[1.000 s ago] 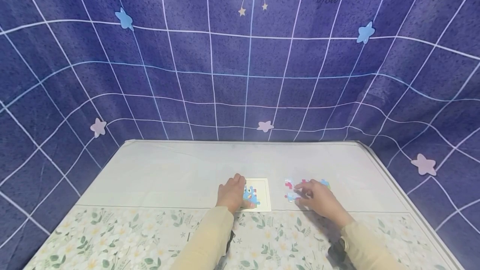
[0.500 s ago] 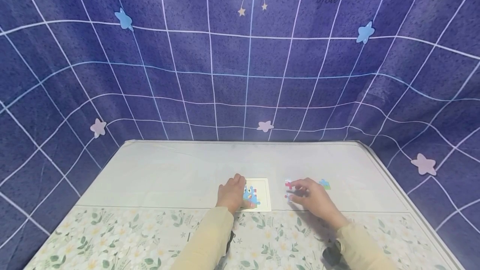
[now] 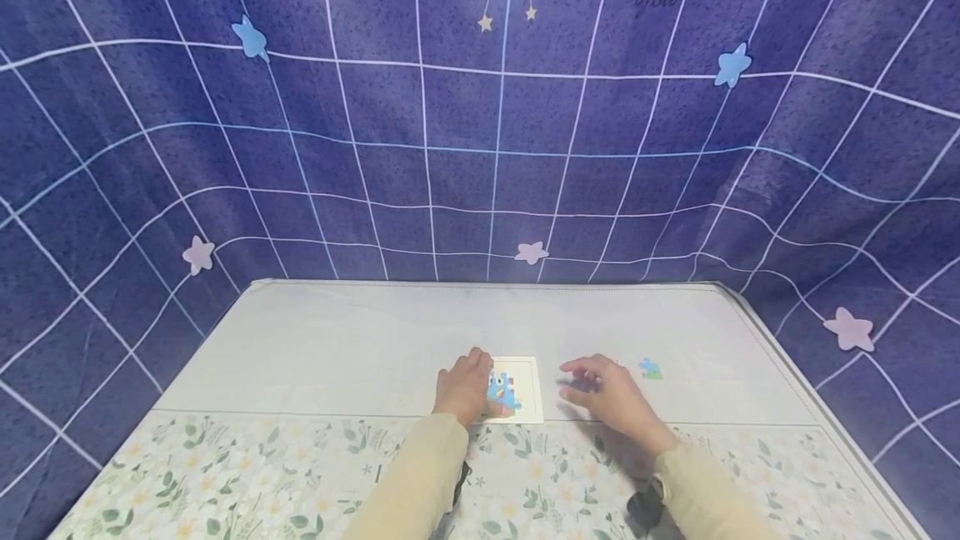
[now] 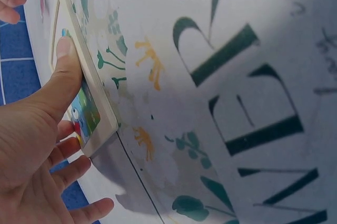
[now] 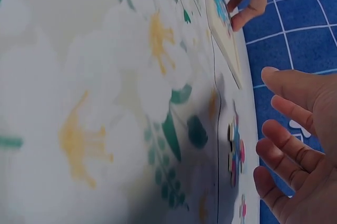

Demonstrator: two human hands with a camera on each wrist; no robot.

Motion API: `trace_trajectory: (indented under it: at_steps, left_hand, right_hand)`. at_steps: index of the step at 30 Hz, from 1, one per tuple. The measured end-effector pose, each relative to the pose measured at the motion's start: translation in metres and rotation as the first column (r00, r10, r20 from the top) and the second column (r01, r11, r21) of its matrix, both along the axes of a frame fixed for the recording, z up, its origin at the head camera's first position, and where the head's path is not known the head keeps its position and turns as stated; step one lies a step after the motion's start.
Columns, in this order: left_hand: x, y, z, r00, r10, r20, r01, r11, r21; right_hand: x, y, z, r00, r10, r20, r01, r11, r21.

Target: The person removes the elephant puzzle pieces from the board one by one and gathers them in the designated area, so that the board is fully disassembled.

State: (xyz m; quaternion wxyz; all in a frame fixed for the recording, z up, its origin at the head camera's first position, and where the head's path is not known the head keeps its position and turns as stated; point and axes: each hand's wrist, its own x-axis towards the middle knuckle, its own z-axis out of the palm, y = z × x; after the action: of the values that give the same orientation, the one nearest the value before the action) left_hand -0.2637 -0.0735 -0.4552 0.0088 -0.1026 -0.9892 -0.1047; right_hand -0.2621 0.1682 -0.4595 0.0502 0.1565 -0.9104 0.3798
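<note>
A pale puzzle tray (image 3: 537, 394) lies on the table, with joined pieces (image 3: 501, 390) of a blue cartoon figure in its left part. My left hand (image 3: 463, 386) grips the tray's left side; in the left wrist view its thumb (image 4: 66, 69) presses across the near rim onto the picture. To the right of the tray, my right hand (image 3: 611, 398) hovers with fingers apart, nothing between them. Loose jigsaw pieces (image 5: 235, 153) lie on the table beside that hand in the right wrist view; the head view mostly hides them behind it.
A blue and green jigsaw piece (image 3: 650, 369) lies right of the right hand. The table has a white far strip (image 3: 360, 340) and a flowered cloth (image 3: 247, 473) nearer. A blue gridded curtain (image 3: 457, 173) stands behind and at both sides.
My right hand has slid left over the loose pieces, nearer the tray, covering the leftmost ones and exposing the blue and green piece at right. The left hand and tray have stayed put.
</note>
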Motion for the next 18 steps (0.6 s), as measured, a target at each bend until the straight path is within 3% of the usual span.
trace_trajectory:
  at_steps: [18]
  left_hand:
    - [-0.001, 0.001, 0.001, 1.0, 0.004, 0.028, -0.005, 1.0, 0.016]
  right_hand:
    - [-0.004, -0.03, -0.001, 0.999, 0.051, 0.018, -0.05, 0.998, -0.049]
